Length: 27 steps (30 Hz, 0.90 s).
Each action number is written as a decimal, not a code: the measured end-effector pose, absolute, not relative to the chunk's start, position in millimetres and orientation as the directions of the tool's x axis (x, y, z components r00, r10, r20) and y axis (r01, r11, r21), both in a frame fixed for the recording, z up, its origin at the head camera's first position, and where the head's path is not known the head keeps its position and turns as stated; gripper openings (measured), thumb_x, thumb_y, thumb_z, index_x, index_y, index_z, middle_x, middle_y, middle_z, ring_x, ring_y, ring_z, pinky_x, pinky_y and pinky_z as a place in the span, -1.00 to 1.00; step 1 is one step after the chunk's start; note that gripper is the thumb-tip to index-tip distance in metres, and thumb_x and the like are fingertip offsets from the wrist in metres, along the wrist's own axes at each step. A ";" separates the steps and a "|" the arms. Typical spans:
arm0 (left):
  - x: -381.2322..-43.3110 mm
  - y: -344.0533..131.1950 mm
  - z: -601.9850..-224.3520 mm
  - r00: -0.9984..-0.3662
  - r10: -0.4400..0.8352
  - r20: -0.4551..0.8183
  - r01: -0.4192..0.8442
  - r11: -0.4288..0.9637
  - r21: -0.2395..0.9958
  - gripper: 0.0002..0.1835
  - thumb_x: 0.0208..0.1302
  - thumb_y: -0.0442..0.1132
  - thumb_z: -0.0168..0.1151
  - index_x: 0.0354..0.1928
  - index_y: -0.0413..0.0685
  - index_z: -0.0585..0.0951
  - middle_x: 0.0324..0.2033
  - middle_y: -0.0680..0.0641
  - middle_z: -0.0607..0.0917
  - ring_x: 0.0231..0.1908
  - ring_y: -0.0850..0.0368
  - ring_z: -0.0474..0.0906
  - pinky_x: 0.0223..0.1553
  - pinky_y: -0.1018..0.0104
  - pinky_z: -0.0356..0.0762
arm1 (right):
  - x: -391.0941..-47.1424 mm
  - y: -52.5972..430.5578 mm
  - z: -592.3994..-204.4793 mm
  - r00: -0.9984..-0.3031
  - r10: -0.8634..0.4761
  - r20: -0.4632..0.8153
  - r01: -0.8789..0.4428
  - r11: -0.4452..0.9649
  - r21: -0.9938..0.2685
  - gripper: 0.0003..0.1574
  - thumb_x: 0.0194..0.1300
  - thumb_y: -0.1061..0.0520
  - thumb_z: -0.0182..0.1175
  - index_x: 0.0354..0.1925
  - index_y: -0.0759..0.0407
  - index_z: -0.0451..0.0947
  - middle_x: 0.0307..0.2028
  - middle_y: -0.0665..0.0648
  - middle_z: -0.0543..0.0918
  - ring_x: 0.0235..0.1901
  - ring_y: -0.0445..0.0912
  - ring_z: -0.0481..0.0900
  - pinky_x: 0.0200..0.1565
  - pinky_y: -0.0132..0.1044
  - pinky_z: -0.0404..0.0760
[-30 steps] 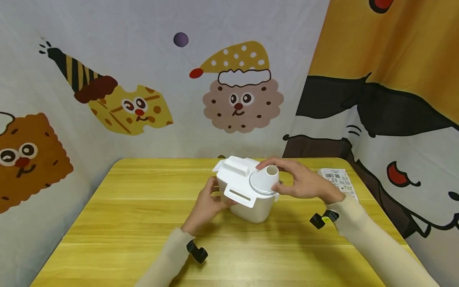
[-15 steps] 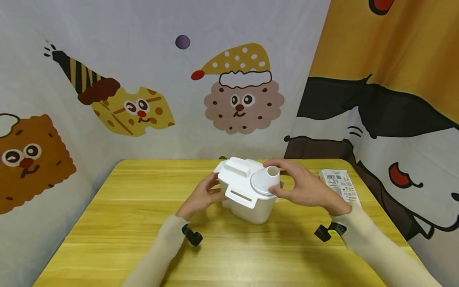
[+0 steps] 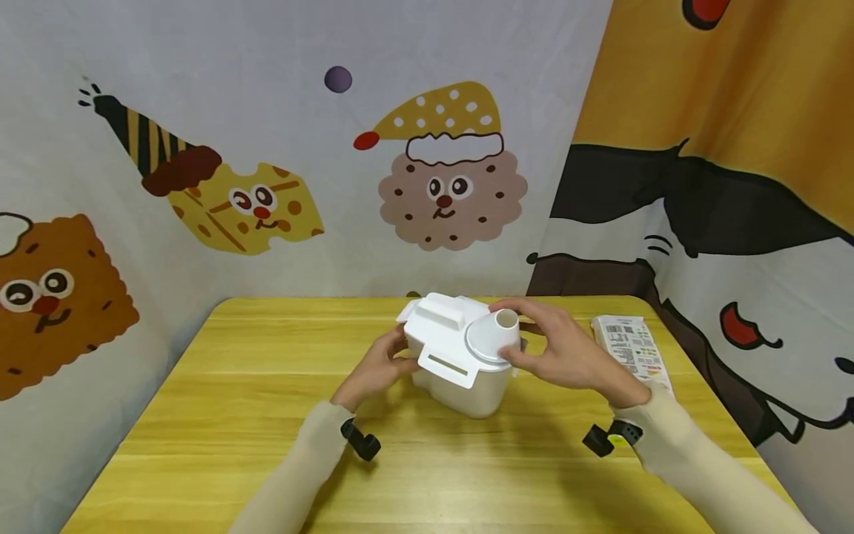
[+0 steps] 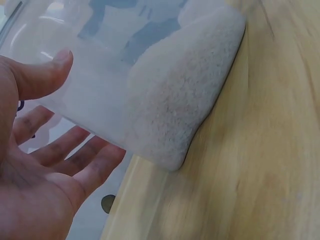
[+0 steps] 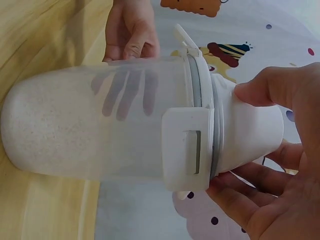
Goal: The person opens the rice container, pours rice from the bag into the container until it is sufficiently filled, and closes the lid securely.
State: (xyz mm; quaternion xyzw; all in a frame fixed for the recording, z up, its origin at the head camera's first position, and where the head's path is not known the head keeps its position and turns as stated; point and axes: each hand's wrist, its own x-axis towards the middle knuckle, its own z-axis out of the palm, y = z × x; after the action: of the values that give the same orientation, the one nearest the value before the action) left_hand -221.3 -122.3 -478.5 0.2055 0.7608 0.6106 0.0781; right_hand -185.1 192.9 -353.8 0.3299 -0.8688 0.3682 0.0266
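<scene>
A translucent plastic storage container (image 3: 467, 397) with a white lid (image 3: 427, 337) stands on the table. Pale fine grains (image 4: 175, 75) lie in its lower part. The lid has a raised handle, side clip flaps, and a white cone-shaped cap (image 3: 492, 337) with a round hole at its top. My left hand (image 3: 376, 368) holds the container's left end, thumb on the near side and fingers on the far side, seen through the wall in the right wrist view. With thumb and fingers, my right hand (image 3: 567, 348) grips the cone-shaped cap from the right. The clip flap (image 5: 186, 150) facing the right wrist camera stands out from the wall.
A white printed packet (image 3: 634, 348) lies at the table's right, partly behind the right forearm. The wooden table (image 3: 267, 386) ends at a rounded back edge, close to a cloth backdrop (image 3: 280, 44) with cartoon prints.
My left hand has drawn back a little to the left, its thumb now nearer the container's end. The right hand has shifted slightly around the cap; the container stays in place.
</scene>
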 end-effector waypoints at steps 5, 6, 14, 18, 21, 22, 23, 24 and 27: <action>-218.7 -120.7 -478.8 -0.910 0.390 0.139 0.217 0.164 0.962 -0.29 0.33 -0.48 0.29 0.49 -0.05 0.36 0.42 -0.16 0.45 0.38 -0.21 0.43 0.19 0.06 0.66 | -186.4 193.6 -353.3 -0.770 -0.566 0.294 -0.606 0.505 -0.614 -0.28 0.28 0.12 0.45 0.35 0.07 0.45 0.32 0.07 0.56 0.30 0.04 0.54 0.28 0.01 0.62; -218.4 -120.4 -478.9 -0.911 0.387 0.141 0.217 0.159 0.963 -0.29 0.33 -0.48 0.28 0.49 -0.07 0.36 0.42 -0.17 0.45 0.37 -0.22 0.43 0.17 0.09 0.67 | -186.9 193.7 -353.2 -0.767 -0.571 0.294 -0.609 0.503 -0.613 -0.28 0.28 0.12 0.45 0.35 0.07 0.45 0.32 0.07 0.56 0.30 0.04 0.54 0.28 0.00 0.62; -213.9 -116.6 -479.5 -0.921 0.350 0.169 0.232 0.148 0.961 -0.27 0.31 -0.52 0.28 0.50 -0.12 0.33 0.42 -0.23 0.43 0.33 -0.29 0.44 0.08 0.19 0.71 | -193.0 196.2 -351.5 -0.757 -0.593 0.275 -0.612 0.494 -0.618 -0.28 0.28 0.14 0.44 0.36 0.06 0.45 0.34 0.07 0.55 0.32 0.03 0.52 0.29 0.08 0.60; -206.2 -111.4 -478.5 -0.937 0.311 0.161 0.212 0.139 0.967 -0.25 0.29 -0.52 0.30 0.50 -0.09 0.33 0.42 -0.21 0.43 0.32 -0.28 0.45 0.10 0.13 0.72 | -199.9 202.0 -353.9 -0.747 -0.606 0.274 -0.621 0.486 -0.616 -0.31 0.29 0.14 0.43 0.35 0.06 0.47 0.31 0.08 0.57 0.31 0.05 0.53 0.28 0.12 0.61; -198.6 -106.3 -477.8 -0.955 0.259 0.143 0.183 0.138 0.973 -0.28 0.28 -0.50 0.32 0.47 -0.09 0.36 0.37 -0.20 0.47 0.31 -0.25 0.46 0.12 0.09 0.71 | -208.6 206.5 -355.1 -0.724 -0.627 0.287 -0.644 0.466 -0.607 -0.33 0.28 0.15 0.44 0.32 0.06 0.49 0.28 0.09 0.60 0.28 0.05 0.53 0.26 0.16 0.62; -195.7 -104.5 -477.3 -0.960 0.241 0.140 0.177 0.141 0.974 -0.29 0.28 -0.49 0.34 0.46 -0.09 0.37 0.36 -0.19 0.48 0.31 -0.24 0.46 0.13 0.07 0.71 | -211.9 207.9 -355.4 -0.716 -0.636 0.290 -0.652 0.460 -0.603 -0.34 0.28 0.16 0.44 0.31 0.06 0.49 0.27 0.09 0.61 0.28 0.04 0.54 0.25 0.17 0.62; -192.6 -102.7 -476.6 -0.963 0.229 0.146 0.182 0.148 0.972 -0.29 0.28 -0.48 0.35 0.45 -0.10 0.37 0.35 -0.20 0.49 0.31 -0.25 0.47 0.12 0.05 0.71 | -215.3 209.3 -355.5 -0.707 -0.645 0.291 -0.659 0.450 -0.602 -0.35 0.28 0.16 0.43 0.30 0.06 0.50 0.26 0.08 0.61 0.27 0.03 0.54 0.26 0.18 0.61; -189.8 -100.9 -476.5 -0.966 0.213 0.146 0.182 0.163 0.970 -0.30 0.28 -0.45 0.37 0.44 -0.07 0.37 0.33 -0.18 0.50 0.30 -0.24 0.48 0.13 0.04 0.71 | -218.4 210.5 -355.5 -0.698 -0.655 0.290 -0.664 0.440 -0.604 -0.36 0.29 0.16 0.43 0.30 0.06 0.50 0.26 0.08 0.61 0.27 0.02 0.53 0.26 0.19 0.61; -181.3 -95.5 -476.2 -0.972 0.173 0.157 0.191 0.203 0.960 -0.29 0.27 -0.37 0.43 0.43 0.02 0.37 0.31 -0.15 0.52 0.30 -0.22 0.50 0.15 -0.03 0.70 | -226.2 213.6 -355.4 -0.675 -0.681 0.283 -0.672 0.408 -0.618 -0.37 0.30 0.17 0.41 0.30 0.06 0.50 0.27 0.07 0.61 0.29 -0.03 0.52 0.29 0.19 0.58</action>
State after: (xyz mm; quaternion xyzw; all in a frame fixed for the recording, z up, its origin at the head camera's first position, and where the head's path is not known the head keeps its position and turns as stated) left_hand -181.3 -95.5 -476.2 0.1173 0.7756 0.6203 -0.0073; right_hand -226.2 213.6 -355.4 0.4030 -0.8391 0.3653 -0.0065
